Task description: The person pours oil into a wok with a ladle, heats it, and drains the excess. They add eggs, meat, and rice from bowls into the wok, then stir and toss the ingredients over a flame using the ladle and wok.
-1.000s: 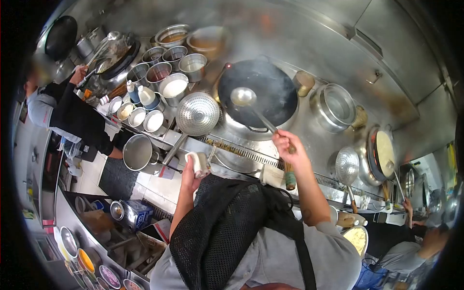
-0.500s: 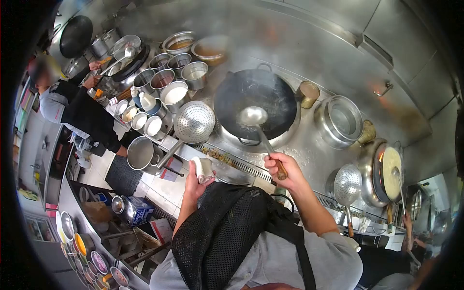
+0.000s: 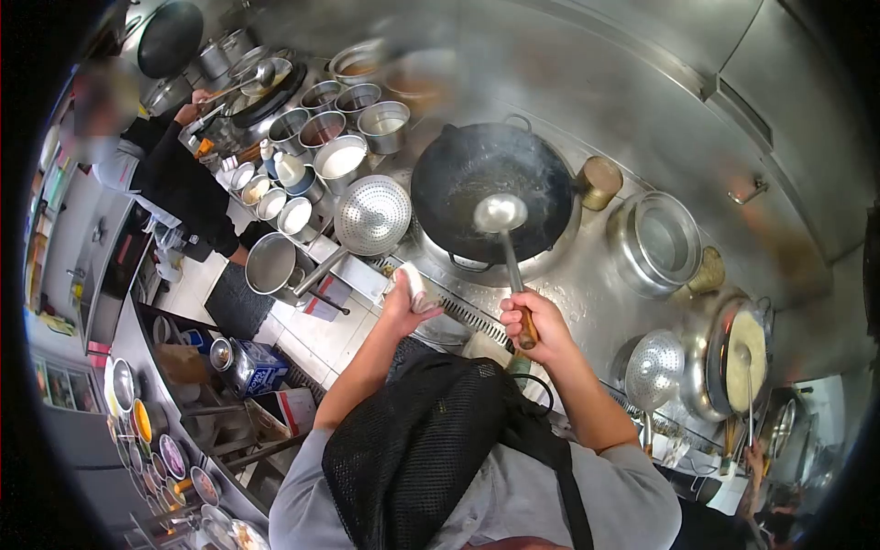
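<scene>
The right hand (image 3: 539, 328) is gripping a ladle (image 3: 500, 214) reaching over the wok (image 3: 449, 174); in front of the wok, the left hand (image 3: 401, 309) is clutching a cloth (image 3: 418, 286). A strainer (image 3: 373, 215) and pots (image 3: 387, 143) are crowding the wok's left.

Looks like a restaurant kitchen, to judge by the wok (image 3: 477, 170) set into a steel range (image 3: 587, 266), the tins (image 3: 387, 142) of liquids and white stuff packed beside it, the strainers (image 3: 373, 215) and the ladle (image 3: 500, 214). Lined with a steel wall (image 3: 596, 73) bearing a tap (image 3: 753, 191). Stocked on a side counter (image 3: 156, 376) with bowls (image 3: 123, 383) of food. Shared with other people (image 3: 179, 183) at pans (image 3: 724, 348) on both sides.
</scene>
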Tool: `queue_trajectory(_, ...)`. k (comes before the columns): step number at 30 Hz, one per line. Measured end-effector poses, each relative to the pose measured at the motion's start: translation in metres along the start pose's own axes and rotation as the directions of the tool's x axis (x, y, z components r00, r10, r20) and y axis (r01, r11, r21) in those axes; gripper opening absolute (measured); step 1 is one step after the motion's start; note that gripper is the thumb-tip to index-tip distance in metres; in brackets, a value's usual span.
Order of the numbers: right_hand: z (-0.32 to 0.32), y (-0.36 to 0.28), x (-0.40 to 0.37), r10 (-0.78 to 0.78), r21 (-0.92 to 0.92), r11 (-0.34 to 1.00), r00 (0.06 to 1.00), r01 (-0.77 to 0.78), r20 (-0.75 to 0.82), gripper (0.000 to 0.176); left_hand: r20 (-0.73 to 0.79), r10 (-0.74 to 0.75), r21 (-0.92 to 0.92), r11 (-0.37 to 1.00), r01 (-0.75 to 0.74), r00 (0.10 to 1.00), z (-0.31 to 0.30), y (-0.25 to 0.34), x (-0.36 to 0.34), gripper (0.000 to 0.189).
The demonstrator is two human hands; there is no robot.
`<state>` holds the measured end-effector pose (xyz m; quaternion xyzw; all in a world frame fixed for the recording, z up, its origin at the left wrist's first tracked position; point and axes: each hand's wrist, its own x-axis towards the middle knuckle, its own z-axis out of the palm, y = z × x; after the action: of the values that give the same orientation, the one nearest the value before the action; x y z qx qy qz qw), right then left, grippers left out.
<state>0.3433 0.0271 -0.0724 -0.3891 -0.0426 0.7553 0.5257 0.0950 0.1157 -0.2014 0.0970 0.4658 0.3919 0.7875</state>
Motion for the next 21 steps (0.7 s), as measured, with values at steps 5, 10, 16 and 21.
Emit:
queue_trajectory(5,-0.036,-0.035,0.056,0.192,0.258,0.933,0.953,-0.252,0.235,0.015,0.053,-0.110,0.011,0.994,0.109,0.993,0.053,-0.010,0.054,0.068)
queue_trajectory(10,-0.062,0.001,0.082,-0.029,0.015,0.999,0.999,0.029,0.027,0.014,-0.046,-0.012,0.166,0.986,0.020,0.999,0.074,-0.034,0.104,0.052)
queue_trajectory(16,-0.011,0.014,0.011,0.031,-0.063,0.997,0.998,-0.034,-0.052,0.014,-0.102,-0.003,0.139,0.990,0.017,0.995,0.068,-0.031,0.099,0.050)
queue_trajectory(21,-0.022,-0.024,0.043,0.232,0.107,0.960,0.950,-0.258,0.209,0.013,-0.029,-0.037,0.017,0.999,0.038,0.999,0.068,-0.031,0.100,0.038)
